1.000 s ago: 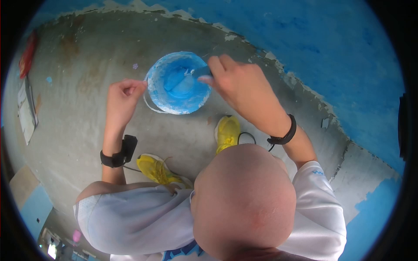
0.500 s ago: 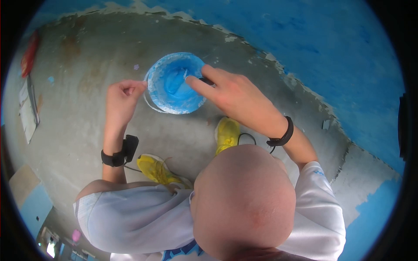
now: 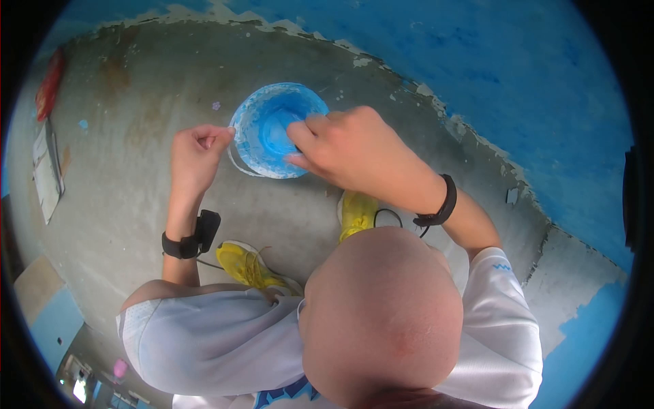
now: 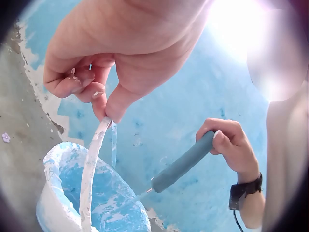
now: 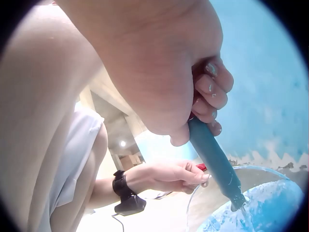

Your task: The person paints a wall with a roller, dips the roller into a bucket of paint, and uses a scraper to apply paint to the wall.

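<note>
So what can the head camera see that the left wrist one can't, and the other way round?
Only the head view shows the yellow shoes and the red thing at far left. Only the left wrist view clearly shows a grey-blue tool handle, which the right hand mostly hides in the head view. Both show the left hand pinching the hoop of the bucket, plus the wall and a tiny flower.
</note>
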